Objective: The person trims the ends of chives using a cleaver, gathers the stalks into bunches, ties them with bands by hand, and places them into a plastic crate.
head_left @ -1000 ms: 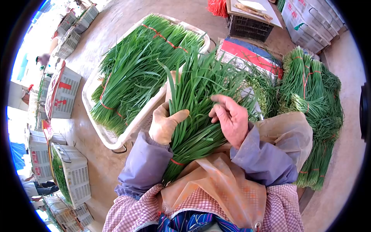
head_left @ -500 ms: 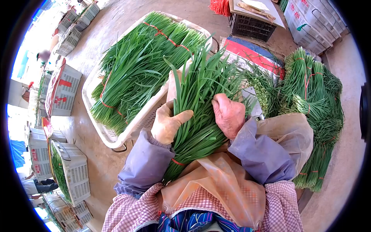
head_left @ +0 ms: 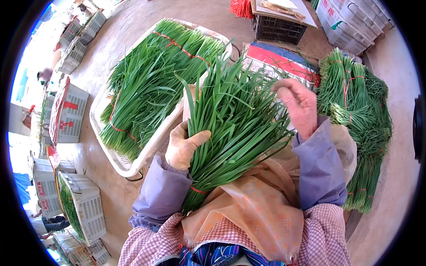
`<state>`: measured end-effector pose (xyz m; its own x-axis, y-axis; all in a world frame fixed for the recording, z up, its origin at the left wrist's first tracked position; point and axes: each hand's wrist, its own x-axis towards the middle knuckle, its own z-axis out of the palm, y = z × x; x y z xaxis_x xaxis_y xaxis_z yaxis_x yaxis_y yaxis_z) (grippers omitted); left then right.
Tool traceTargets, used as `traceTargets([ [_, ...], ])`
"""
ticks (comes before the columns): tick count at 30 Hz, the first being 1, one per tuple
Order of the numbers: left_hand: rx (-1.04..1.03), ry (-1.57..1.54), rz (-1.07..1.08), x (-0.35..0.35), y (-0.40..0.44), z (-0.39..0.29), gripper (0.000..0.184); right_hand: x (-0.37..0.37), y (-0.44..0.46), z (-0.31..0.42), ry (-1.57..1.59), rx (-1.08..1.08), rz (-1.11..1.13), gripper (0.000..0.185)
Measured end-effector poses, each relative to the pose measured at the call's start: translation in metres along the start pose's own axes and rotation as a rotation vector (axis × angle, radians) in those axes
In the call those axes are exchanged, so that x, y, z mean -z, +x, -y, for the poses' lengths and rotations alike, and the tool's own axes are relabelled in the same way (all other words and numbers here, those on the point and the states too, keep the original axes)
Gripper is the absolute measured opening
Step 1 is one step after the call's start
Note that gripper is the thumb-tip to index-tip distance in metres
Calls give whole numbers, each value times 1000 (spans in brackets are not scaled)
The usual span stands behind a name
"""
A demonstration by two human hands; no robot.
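My left hand point(head_left: 184, 146), in a pale glove, is closed around a bunch of garlic chives point(head_left: 235, 142) held in front of my apron. A red band point(head_left: 197, 189) circles the bunch near its lower end, and the long green leaves fan out up and to the right. My right hand point(head_left: 299, 106), bare, is raised beside the leaf tips on the right. Its fingers are loosely curled, with the thumb apart from the palm, and I see nothing held in it. To the left, a white plastic crate point(head_left: 128, 166) holds more chives point(head_left: 151, 84) tied with red bands.
Banded bundles of chives point(head_left: 355, 115) are piled on the right by a low ledge. Ahead are a red, white and blue sack point(head_left: 279, 60) and a black crate point(head_left: 277, 30) with a board on top. White crates point(head_left: 82, 199) line the left side, where people are partly visible.
My right hand has let go of the leaves and moved up and right. The leaves have spread toward the right, while my left hand keeps its hold on the bunch.
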<state>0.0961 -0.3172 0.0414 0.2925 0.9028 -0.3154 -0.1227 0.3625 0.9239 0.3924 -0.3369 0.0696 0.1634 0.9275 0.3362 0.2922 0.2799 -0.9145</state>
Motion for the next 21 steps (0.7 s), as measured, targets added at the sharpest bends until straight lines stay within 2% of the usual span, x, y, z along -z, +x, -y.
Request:
traceTargets([
  [4, 40, -17, -10, -5, -3, -3, 36, -29, 12, 10, -568, 439, 233, 13],
  [7, 67, -4, -9, -4, -3, -2, 36, -38, 14, -13, -465, 365, 371, 20],
  [10, 51, -10, 0, -3, -2, 0, 36, -32, 14, -20, 25, 5, 89, 25],
  [11, 40, -16, 10, -3, -1, -1, 36, -25, 17, -22, 60, -15, 9, 19],
  [14, 80, -8, -13, -4, -1, -4, 37, -31, 8, -4, -98, 158, -36, 8],
  [15, 80, -20, -12, -4, 0, -3, 37, -32, 7, -2, -150, 253, 76, 7],
  [16, 81, -37, -7, -4, 1, -3, 37, -36, 4, -2, -136, 259, 173, 9],
  [21, 85, -58, -30, -4, -1, -2, 38, -46, -7, -23, 65, -217, 392, 15],
])
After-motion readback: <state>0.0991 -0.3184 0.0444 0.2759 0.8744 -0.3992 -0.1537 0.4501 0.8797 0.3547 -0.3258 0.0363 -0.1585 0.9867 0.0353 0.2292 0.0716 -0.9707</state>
